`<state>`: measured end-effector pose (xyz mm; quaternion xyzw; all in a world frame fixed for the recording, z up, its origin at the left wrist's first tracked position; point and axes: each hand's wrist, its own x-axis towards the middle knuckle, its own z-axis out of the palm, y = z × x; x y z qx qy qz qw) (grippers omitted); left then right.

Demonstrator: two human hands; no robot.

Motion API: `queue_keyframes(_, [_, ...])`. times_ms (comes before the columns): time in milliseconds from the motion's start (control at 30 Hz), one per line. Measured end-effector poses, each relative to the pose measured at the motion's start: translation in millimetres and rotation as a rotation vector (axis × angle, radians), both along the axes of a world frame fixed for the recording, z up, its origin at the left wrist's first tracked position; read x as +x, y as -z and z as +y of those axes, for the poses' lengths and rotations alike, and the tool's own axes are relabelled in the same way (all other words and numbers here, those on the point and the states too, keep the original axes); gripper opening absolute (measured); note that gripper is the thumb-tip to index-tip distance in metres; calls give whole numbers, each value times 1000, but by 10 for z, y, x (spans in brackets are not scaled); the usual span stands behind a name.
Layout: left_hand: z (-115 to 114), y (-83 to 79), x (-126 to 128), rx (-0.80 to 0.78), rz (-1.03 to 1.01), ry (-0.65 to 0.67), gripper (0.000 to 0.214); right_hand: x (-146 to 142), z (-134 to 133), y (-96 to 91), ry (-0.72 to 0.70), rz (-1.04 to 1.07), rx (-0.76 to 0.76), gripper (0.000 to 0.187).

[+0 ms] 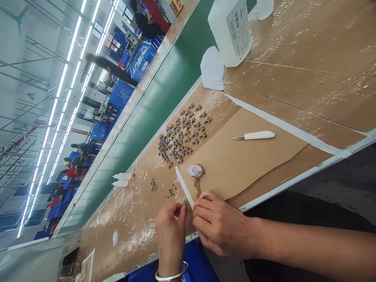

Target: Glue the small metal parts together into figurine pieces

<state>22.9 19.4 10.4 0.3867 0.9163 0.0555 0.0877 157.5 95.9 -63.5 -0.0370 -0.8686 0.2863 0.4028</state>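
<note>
Hands meet at the near edge of the bench (123, 231). Left hand (172, 231) has its fingers (179, 211) curled and pinched together over something very small; the piece itself is too small to make out. Right hand (219, 225) lies beside it, touching, fingers (202, 207) bent down on the bench top at the near end of a white strip (183, 186); whether they grip anything I cannot tell.

Just beyond the hands: a few loose beads (172, 191) and a lone brass part (153, 185). Further off, a crowd of brass parts (183, 133) stands in loose rows. A small open bottle (195, 170) sits on the cardboard sheet (249, 160), close above the right hand. A knife (255, 136) lies on the same sheet, well apart. Two small droppers (122, 179) lie to the left.

Risks, as judged:
- Pinched piece is held right at the bench edge; a slip likely sends it off into the lap or floor.
- Beads are loose and round; a sleeve or wrist brushing them would scatter them.
- Bottle is uncapped and near the right hand; a knock while reaching forward could spill it onto the sheet.
- A reach toward the rows could topple the standing parts.
</note>
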Motion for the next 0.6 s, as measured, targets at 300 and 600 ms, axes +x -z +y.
queue_keyframes(300, [-438,142,213,733,-140,-199,25,29,47,-154,-67,79,-312,17])
queue_keyframes(600, [-490,151,556,1039,49,127,10,172,51,-285,-252,258,-512,13])
